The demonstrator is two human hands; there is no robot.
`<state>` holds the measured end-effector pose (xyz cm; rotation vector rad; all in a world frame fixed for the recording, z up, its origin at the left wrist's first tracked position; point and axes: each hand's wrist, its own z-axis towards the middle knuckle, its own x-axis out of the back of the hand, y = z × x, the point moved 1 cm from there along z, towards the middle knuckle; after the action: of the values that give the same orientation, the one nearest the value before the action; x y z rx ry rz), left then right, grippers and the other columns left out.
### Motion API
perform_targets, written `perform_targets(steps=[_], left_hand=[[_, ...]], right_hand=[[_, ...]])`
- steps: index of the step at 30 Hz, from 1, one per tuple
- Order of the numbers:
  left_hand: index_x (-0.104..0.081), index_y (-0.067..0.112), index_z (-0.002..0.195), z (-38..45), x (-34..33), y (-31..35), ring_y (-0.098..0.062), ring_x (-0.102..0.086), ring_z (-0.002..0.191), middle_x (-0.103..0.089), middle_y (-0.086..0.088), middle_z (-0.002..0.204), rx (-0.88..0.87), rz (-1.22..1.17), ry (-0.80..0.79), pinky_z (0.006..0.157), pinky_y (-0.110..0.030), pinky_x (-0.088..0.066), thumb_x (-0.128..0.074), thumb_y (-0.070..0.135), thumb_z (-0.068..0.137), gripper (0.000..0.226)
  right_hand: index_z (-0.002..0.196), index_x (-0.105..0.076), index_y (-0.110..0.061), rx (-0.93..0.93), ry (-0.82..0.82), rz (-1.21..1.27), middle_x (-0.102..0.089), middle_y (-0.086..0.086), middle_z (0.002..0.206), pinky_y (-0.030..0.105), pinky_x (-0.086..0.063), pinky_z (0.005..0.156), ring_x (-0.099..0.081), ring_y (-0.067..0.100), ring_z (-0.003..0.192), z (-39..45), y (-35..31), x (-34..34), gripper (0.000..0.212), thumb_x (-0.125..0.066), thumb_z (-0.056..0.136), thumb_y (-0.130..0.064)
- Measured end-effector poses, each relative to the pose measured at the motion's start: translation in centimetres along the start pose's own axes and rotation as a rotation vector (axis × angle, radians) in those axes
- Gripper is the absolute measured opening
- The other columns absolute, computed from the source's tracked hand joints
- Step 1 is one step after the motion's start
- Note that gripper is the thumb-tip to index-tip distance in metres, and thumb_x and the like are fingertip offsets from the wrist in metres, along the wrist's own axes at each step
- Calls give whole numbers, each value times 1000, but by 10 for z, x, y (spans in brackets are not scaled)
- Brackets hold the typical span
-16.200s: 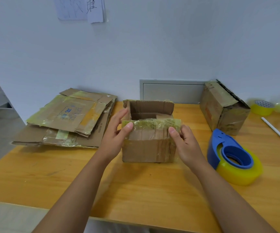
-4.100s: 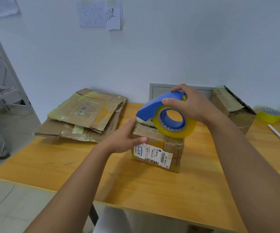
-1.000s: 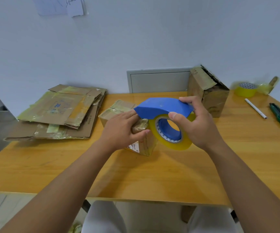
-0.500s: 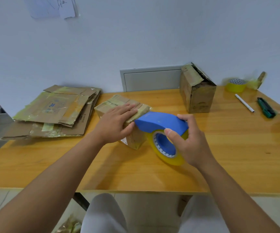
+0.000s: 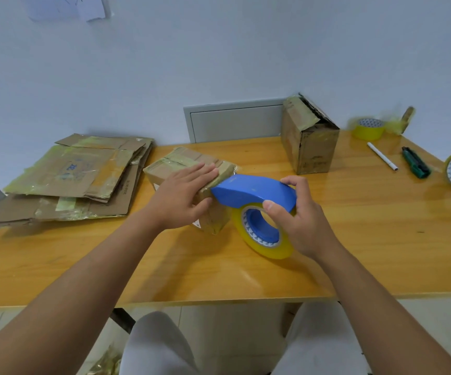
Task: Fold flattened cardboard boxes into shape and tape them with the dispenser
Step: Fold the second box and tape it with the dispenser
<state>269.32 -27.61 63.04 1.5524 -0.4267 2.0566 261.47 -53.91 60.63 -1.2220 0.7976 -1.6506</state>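
My left hand [image 5: 181, 197] lay flat, fingers straight and together, pressing down on the top of a small brown cardboard box patched with yellowish tape [image 5: 189, 182], which sat near the middle of the orange wooden table [image 5: 367, 239]. My right hand [image 5: 297, 220] gripped a blue plastic tape dispenser loaded with a yellow roll [image 5: 257, 212], thumb through the blue core and fingers curled over its curved top; its nose touched the box's near right edge. I judged the box light and hollow, its worn walls likely to buckle, so it was best steadied with a flat palm over the seam and not squeezed at the sides. The dispenser looked rigid and smooth, best held by core and hood. A stack of flattened brown cardboard boxes [image 5: 78, 180] waited on the table's left, and another folded brown box [image 5: 311, 142] stood at the back.
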Motion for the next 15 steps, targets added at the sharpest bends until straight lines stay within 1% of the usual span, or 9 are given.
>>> perform_targets(steps=[2,4,6,8,10,13,15], left_hand=[[-28,27,155,-1,1,1,-12,-22,150,-28,8,160,-5,13,-12,122,-40,-17,-35,53,92,69],[-25,27,156,-4,2,5,-14,-21,150,-27,4,162,-18,19,-35,123,-41,-16,-39,44,96,64],[-22,29,157,-6,4,9,-16,-18,151,-24,0,163,-25,24,-56,124,-37,-12,-43,33,101,60],[-21,30,157,-5,8,13,-15,-14,152,-20,-1,164,5,30,-92,123,-32,-6,-46,26,103,59],[-19,32,157,-3,13,17,-13,-10,153,-16,-1,165,43,29,-143,122,-31,-2,-46,23,104,60],[-19,33,157,0,17,21,-12,-7,153,-14,-1,166,90,16,-191,122,-33,1,-45,20,104,61],[-19,33,157,0,18,24,-13,-7,153,-13,-3,166,125,4,-206,123,-35,1,-44,19,104,61]], right_hand=[[131,-37,-39,-14,-24,-4,-57,-8,95,13,-45,60,-58,5,72,1,-1,1,58,-55,80,-59],[138,-39,-37,-18,-40,-6,-57,-11,100,11,-44,62,-58,6,77,0,-1,3,62,-54,81,-57],[141,-41,-34,-11,-50,-9,-55,-15,105,11,-45,65,-58,3,83,-2,-2,7,63,-53,83,-56],[143,-42,-33,-7,-54,-13,-53,-20,109,14,-46,68,-58,2,91,-3,-3,12,62,-54,86,-54],[143,-42,-34,-6,-59,-25,-53,-21,111,16,-44,69,-58,3,93,-6,-6,19,62,-53,86,-55],[140,-42,-41,3,-84,-84,-54,-20,112,14,-44,67,-57,1,92,-22,-10,34,63,-51,81,-61],[141,-42,-42,-2,-95,-135,-55,-16,112,14,-44,68,-57,1,92,-36,-6,48,67,-52,78,-63]])
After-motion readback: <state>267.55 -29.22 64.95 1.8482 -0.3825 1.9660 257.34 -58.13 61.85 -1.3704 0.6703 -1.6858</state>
